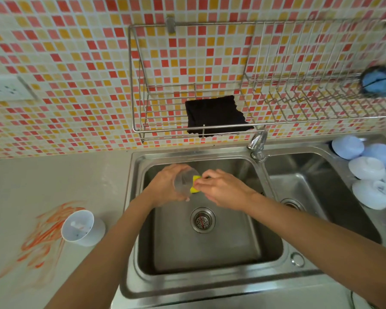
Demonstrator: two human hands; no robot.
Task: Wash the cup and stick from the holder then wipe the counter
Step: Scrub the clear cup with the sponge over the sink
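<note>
Over the left basin of the steel sink (210, 279), my left hand (163, 186) grips a clear cup (184, 182), tilted with its mouth toward the right. My right hand (223, 189) pinches a yellow sponge (195, 184) and presses it against the cup's rim. On the counter to the left stands a white holder (81, 228) with a small white stick (77, 225) lying inside it. Orange smears (42, 239) cover the counter (31, 186) around the holder.
A tap (257, 141) rises between the two basins. A wire rack (210, 90) on the tiled wall holds a black cloth (216, 115). Several white bowls (368, 172) lie upside down at the right. A wall socket (7, 88) sits at the left.
</note>
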